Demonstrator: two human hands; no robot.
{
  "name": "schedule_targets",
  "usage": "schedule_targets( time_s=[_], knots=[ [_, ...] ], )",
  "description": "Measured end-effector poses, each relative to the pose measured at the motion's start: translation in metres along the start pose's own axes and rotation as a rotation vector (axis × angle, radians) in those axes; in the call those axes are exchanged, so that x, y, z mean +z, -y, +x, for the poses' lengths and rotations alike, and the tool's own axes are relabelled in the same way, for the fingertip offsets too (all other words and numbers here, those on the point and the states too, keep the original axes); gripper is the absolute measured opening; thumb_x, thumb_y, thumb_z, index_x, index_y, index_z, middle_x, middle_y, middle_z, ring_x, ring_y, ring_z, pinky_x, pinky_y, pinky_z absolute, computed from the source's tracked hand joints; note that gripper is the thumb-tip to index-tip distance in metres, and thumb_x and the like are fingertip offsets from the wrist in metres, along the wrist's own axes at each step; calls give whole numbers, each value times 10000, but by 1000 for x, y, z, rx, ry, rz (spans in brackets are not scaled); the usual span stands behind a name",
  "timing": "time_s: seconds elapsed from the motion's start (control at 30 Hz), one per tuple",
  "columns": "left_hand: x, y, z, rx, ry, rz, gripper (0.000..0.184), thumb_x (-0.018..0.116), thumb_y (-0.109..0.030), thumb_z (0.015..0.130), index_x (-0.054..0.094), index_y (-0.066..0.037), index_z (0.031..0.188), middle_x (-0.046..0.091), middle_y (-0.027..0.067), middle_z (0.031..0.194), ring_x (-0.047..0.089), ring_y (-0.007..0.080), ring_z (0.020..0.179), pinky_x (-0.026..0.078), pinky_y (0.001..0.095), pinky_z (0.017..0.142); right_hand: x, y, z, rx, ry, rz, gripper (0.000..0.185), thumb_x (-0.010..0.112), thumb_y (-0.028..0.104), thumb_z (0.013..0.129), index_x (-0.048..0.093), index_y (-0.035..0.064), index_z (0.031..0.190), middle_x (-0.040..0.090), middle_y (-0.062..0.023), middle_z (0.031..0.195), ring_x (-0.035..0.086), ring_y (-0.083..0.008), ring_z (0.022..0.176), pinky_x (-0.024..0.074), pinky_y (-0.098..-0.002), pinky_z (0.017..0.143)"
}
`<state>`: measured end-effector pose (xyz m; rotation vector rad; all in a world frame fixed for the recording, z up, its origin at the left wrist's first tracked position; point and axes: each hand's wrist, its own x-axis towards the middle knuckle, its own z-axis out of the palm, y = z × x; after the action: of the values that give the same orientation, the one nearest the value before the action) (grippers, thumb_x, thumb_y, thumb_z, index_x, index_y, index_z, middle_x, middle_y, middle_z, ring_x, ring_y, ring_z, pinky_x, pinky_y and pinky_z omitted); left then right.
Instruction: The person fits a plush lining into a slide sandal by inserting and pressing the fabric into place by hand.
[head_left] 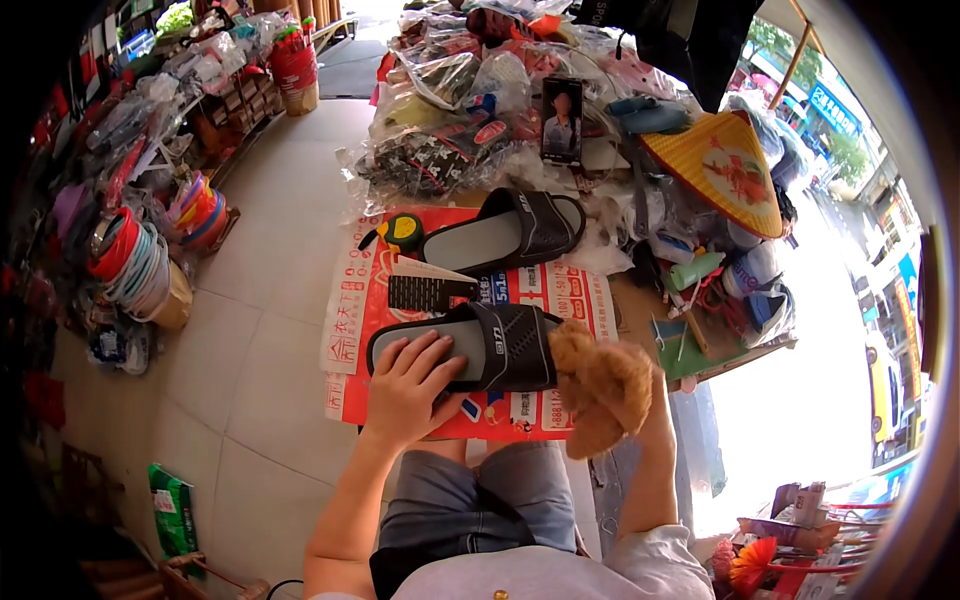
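Near slide sandal (465,350) on the red printed sheet (350,395) covering part of the worktop (634,305). The left hand (412,378), fingers slightly spread, presses on the footbed at the sandal's 9 o'clock end. The right hand (636,372) holds a fluffy brown cloth (600,385) against the 3 o'clock end; its fingers are mostly hidden, so their closure cannot be told. Clockwise about this sandal: a black-patterned card (431,293) and, farther out, a yellow-and-black tape measure (404,232) at 11 o'clock; the far slide sandal (505,235) near 12; a phone (562,122) at 1; a conical hat (718,170) at 2.
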<state>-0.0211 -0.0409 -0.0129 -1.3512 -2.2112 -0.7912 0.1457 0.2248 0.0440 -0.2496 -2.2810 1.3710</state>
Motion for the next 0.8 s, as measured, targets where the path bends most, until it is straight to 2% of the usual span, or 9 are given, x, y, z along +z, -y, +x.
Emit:
schedule_targets(
  time_s=[0.07, 0.13, 0.17, 0.27, 0.4, 0.53, 0.6, 0.73, 0.8],
  knots=[
    [-1, 0, 0, 5, 3, 8, 379, 753, -320, 795, 705, -131, 1119, 664, 85, 1285, 594, 290, 1246, 415, 478, 1061, 11, 0, 21, -34, -95, 60, 362, 813, 56, 792, 699, 20, 1134, 698, -114, 1141, 661, -212, 1044, 539, -365, 915],
    [0, 0, -2, 3, -7, 10, 377, 754, -317, 793, 706, -136, 1120, 663, 87, 1287, 594, 291, 1247, 414, 478, 1064, 27, -13, 42, -263, -76, -148, 372, 798, 45, 790, 699, 19, 1148, 700, -130, 1163, 660, -219, 1080, 536, -359, 924],
    [0, 0, -1, 2, -13, 18, 377, 754, -317, 793, 706, -136, 1120, 663, 87, 1287, 594, 291, 1247, 414, 478, 1064, 43, -22, 45, -179, -69, 73, 410, 789, 23, 778, 690, 16, 1176, 713, -137, 1150, 673, -228, 1075, 537, -338, 919],
    [0, 0, -1, -11, -11, 19, 378, 754, -317, 793, 707, -140, 1124, 662, 87, 1289, 593, 292, 1248, 412, 480, 1066, 31, 6, 25, 0, 14, -134, 424, 807, 23, 788, 675, -8, 1189, 720, -131, 1149, 685, -222, 1047, 542, -321, 910],
    [-1, 0, 0, -4, 0, 10, 387, 751, -330, 798, 697, -145, 1134, 658, 82, 1297, 590, 279, 1249, 411, 469, 1069, -4, -7, -7, 64, 146, 7, 375, 793, 46, 815, 682, 4, 1170, 713, -111, 1157, 685, -211, 1018, 555, -338, 891],
    [0, 1, -1, 9, 5, 29, 394, 749, -341, 802, 688, -151, 1142, 653, 76, 1303, 589, 267, 1248, 409, 457, 1072, 8, 13, 16, -128, -155, -25, 425, 788, 35, 826, 658, 3, 1230, 719, -87, 1158, 682, -181, 1044, 537, -323, 935],
    [0, 0, -1, 9, 0, 23, 394, 757, -329, 791, 698, -144, 1133, 658, 80, 1297, 591, 278, 1248, 410, 464, 1070, 24, -8, 31, -239, -159, -137, 458, 782, 54, 830, 633, 18, 1262, 716, -105, 1168, 685, -195, 1059, 531, -318, 936],
    [0, 0, -1, 1, -19, 14, 389, 764, -316, 786, 706, -138, 1128, 664, 83, 1288, 596, 288, 1247, 411, 472, 1070, 38, 1, 31, -183, -60, -190, 363, 776, 108, 840, 681, 44, 1185, 715, -130, 1141, 696, -195, 1044, 533, -317, 895],
    [0, -1, -2, -9, -13, 7, 384, 762, -317, 795, 704, -140, 1130, 665, 83, 1285, 595, 286, 1248, 411, 473, 1069, 21, 9, 17, 141, 136, -64, 336, 790, 117, 849, 686, 3, 1147, 714, -124, 1130, 694, -195, 990, 538, -332, 882]
  ],
)
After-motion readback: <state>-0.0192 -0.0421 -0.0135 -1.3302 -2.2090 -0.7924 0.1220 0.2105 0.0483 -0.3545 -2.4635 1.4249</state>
